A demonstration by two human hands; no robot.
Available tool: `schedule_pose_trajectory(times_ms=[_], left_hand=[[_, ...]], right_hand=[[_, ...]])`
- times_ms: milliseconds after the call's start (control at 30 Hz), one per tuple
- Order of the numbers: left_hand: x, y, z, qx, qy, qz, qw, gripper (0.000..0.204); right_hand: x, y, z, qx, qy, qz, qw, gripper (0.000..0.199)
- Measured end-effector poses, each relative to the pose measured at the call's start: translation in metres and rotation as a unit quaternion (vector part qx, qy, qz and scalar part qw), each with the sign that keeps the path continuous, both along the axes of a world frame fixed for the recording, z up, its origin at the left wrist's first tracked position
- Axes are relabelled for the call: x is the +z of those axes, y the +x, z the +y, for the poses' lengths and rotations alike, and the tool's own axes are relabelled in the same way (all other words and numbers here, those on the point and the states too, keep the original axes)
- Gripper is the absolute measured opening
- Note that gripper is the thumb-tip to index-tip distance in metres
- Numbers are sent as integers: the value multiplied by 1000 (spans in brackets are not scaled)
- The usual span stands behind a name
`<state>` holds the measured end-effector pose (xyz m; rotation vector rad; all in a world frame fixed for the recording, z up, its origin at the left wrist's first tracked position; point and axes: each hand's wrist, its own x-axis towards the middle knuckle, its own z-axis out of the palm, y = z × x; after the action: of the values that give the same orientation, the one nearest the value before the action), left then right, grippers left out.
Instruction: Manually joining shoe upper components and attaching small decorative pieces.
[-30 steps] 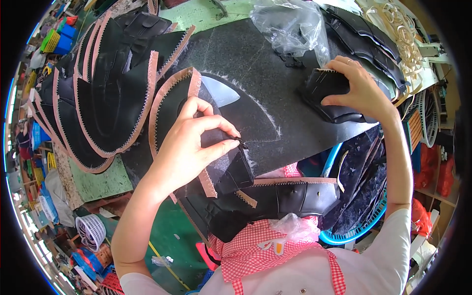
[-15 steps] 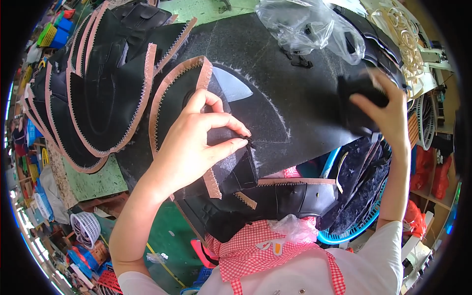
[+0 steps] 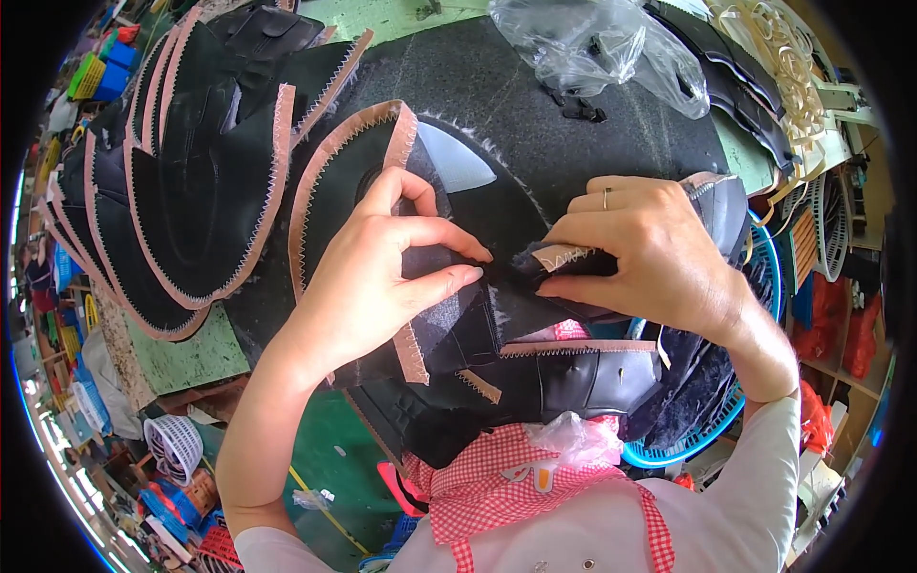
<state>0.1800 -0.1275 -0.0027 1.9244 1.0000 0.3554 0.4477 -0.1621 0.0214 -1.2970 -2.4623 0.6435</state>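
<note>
My left hand (image 3: 358, 272) pinches the edge of a black shoe upper (image 3: 458, 334) between thumb and fingertips. This upper lies on a dark mat (image 3: 458, 72) and has tan zigzag-stitched edging and a pale blue-grey patch (image 3: 454, 158). Just to the right, my right hand (image 3: 654, 248) grips a second black upper (image 3: 721, 215), its stitched tan edge and fuzzy dark lining folded between thumb and fingers. The two hands are close together over the mat. Whether the two pieces touch is hard to see in the dark gap.
Several edged black uppers (image 3: 205, 181) are piled at the left. A clear plastic bag (image 3: 592, 57) lies at the back, with cream straps (image 3: 774, 67) at far right. A blue basket (image 3: 712, 435) of dark pieces stands at my right; another black piece (image 3: 602, 382) rests near my lap.
My right hand has swung from the far right in toward my left hand, bringing the dark piece with it. My left hand keeps its pinch, almost in the same place.
</note>
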Motion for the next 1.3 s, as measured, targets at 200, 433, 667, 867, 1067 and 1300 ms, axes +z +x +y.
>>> schedule_pose_trajectory(times_ms=[200, 433, 667, 867, 1067, 1300], left_hand=[[-1, 0, 0, 0, 3, 1, 1000, 21], [-2, -1, 2, 0, 9, 0, 1000, 21], [-5, -1, 2, 17, 4, -17, 1000, 19], [-3, 3, 3, 30, -1, -8, 1000, 19], [-4, 3, 4, 34, 20, 5, 999, 16], [-5, 6, 9, 23, 47, 25, 998, 15]], right_hand=[[-2, -5, 2, 7, 0, -5, 1000, 26], [-5, -14, 2, 1, 57, 1, 998, 27], [-8, -16, 3, -6, 67, 6, 998, 27], [-11, -15, 4, -11, 69, 14, 997, 27], [-11, -13, 3, -2, 63, -6, 998, 33], [-19, -18, 3, 114, 162, 62, 978, 52]])
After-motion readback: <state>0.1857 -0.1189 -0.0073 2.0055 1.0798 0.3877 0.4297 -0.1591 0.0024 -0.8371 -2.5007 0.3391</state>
